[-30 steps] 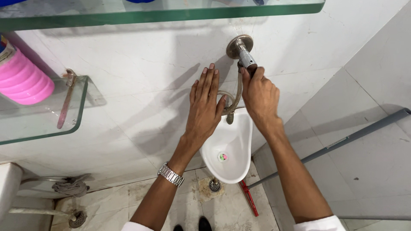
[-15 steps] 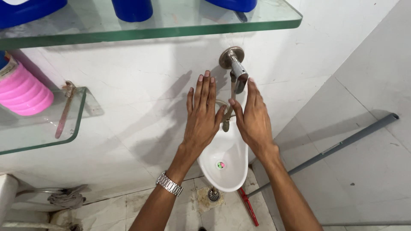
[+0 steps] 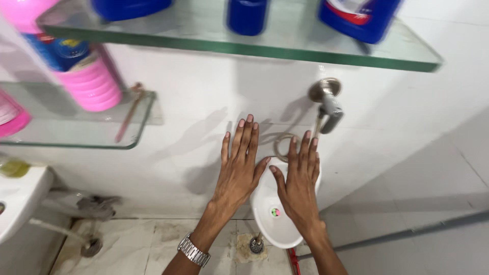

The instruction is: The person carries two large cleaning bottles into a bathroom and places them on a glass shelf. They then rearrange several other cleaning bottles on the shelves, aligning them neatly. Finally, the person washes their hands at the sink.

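Both hands open, palms down, fingers spread, holding nothing. Left hand (image 3: 238,170) w/ wristwatch (image 3: 193,250) hovers before the white wall. Right hand (image 3: 298,186) hangs over a small white basin (image 3: 270,216). Metal tap (image 3: 327,107) at 1 o'clock from right hand, hose (image 3: 281,145) looping below.

A bathroom: white tiled walls, small wall basin (image 3: 269,216), tap (image 3: 326,104), floor drain (image 3: 256,245).
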